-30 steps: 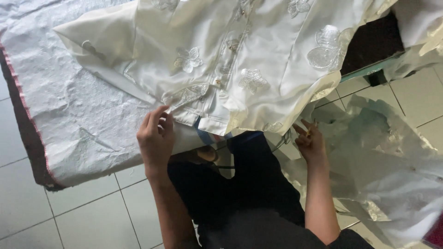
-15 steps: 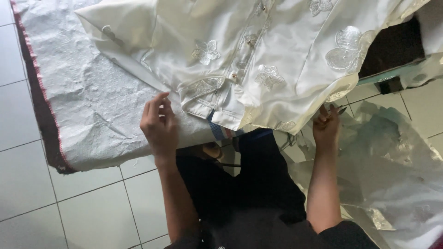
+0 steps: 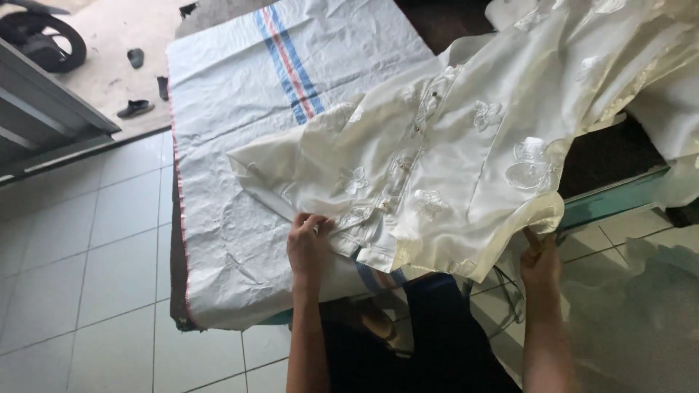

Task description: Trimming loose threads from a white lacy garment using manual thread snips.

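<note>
Left hand point(image 3: 309, 246): mine, pinching the shirt point(image 3: 466, 167) hem, lower centre.
Right hand point(image 3: 540, 260): gripping its lower right corner.
Shirt: spread mid-frame on the bench point(image 3: 611, 200).
Around: striped sack point(image 3: 240, 109) under it; sandals point(image 3: 135, 109) upper left.

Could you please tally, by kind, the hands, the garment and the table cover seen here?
Hands: 2, left hand and right hand, both gripping the garment's hem
Cream embroidered garment: 1
White woven sheet with blue and red stripes: 1
Total: 4
</note>
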